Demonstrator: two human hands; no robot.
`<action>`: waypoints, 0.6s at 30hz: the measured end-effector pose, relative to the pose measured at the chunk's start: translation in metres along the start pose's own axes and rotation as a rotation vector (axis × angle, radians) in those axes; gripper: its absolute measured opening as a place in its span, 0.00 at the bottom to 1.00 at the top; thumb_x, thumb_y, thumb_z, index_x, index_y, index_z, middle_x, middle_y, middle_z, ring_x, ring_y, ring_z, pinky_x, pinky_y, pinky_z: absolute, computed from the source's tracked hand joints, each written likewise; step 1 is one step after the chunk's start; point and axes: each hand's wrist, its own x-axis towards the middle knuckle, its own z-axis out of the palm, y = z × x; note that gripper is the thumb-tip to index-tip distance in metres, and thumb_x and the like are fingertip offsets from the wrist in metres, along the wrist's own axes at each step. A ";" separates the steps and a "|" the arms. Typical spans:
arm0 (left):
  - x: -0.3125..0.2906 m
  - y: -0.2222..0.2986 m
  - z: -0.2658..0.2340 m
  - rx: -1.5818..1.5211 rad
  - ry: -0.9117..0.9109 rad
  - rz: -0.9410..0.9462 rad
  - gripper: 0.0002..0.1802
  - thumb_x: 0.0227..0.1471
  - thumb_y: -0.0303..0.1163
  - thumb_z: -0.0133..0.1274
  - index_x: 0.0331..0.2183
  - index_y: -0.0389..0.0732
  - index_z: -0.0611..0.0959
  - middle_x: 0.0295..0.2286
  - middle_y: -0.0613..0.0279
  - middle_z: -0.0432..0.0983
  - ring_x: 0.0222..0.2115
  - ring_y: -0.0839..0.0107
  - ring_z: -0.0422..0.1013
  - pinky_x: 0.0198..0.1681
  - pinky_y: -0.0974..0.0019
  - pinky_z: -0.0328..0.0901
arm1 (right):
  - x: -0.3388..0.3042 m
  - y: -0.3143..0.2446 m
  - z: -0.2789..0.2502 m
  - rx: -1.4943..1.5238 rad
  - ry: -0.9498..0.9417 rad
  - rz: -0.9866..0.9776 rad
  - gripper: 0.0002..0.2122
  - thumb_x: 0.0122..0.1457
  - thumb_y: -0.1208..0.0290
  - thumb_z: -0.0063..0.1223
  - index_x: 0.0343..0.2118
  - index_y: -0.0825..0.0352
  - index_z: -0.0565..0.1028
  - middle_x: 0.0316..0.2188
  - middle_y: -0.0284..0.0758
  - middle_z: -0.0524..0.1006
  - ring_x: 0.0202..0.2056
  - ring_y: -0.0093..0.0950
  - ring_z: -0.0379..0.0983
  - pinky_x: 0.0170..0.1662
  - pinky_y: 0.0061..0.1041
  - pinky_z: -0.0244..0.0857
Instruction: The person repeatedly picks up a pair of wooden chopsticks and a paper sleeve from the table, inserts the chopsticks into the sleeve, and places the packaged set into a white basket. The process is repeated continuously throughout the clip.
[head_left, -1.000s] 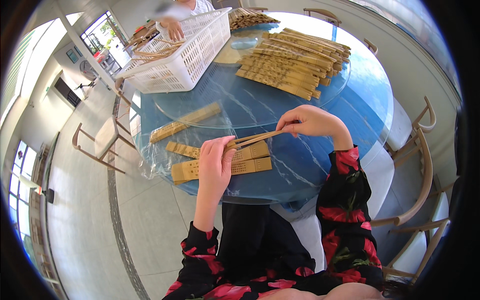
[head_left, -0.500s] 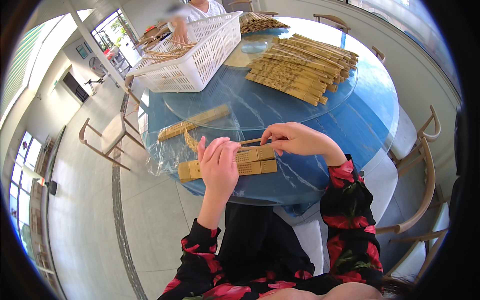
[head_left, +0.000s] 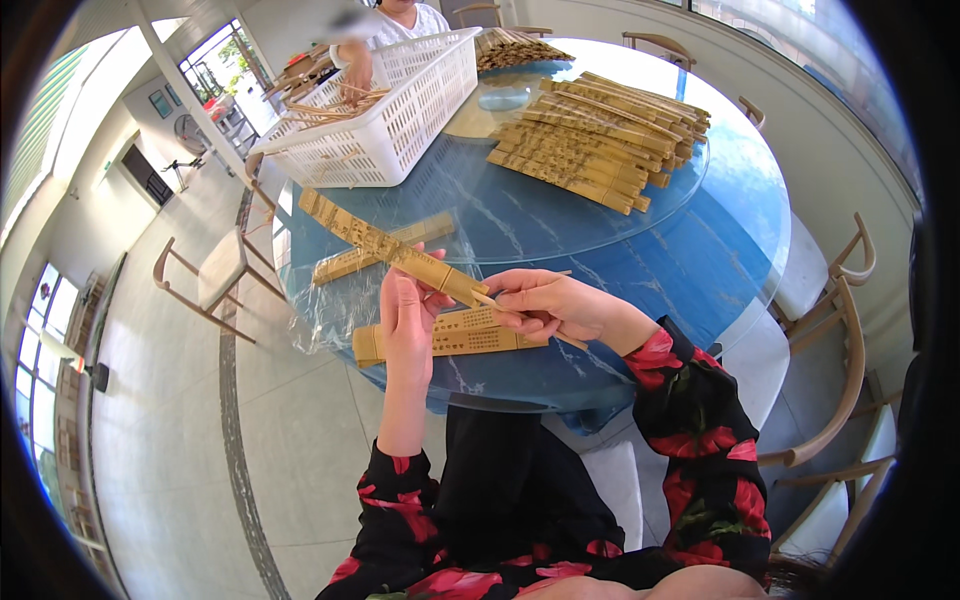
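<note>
Clearly, the long tan wrapper (head_left: 375, 242) lies between the two hands, its long axis slanting from beyond and to the left of the left hand (head_left: 408, 305) down to the fingertips of the right hand (head_left: 545, 305). The left hand is closed around its nearer half, while the right hand is at the near end, pinching a pale stick (head_left: 570, 341) that points back toward that end. The stick's tip meets the wrapper's edge; whether it sits inside or against the face, I cannot tell.

The wrapper looks like thin, slightly glossy paper, a flat strip with dark print; the stick is slim, smooth and probably wooden. Just below the hands, more printed wrappers (head_left: 480, 341) lie flat on the desk (head_left: 715, 250), whose surface is blue with white veins. Beyond the left hand, another tan strip (head_left: 335, 266) rests by crinkled clear plastic (head_left: 310, 315). Well beyond the right hand is a layered heap of patterned strips (head_left: 575, 140); beyond the left hand stands a white lattice-sided basket (head_left: 400, 140).
</note>
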 end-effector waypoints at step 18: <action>-0.005 -0.010 -0.022 -0.456 -0.023 -0.107 0.14 0.69 0.26 0.45 0.55 0.38 0.71 0.47 0.57 0.74 0.35 0.76 0.71 0.39 0.71 0.71 | -0.008 -0.013 -0.012 -0.888 0.100 -0.209 0.13 0.71 0.65 0.48 0.48 0.70 0.76 0.22 0.25 0.72 0.24 0.15 0.64 0.27 0.21 0.60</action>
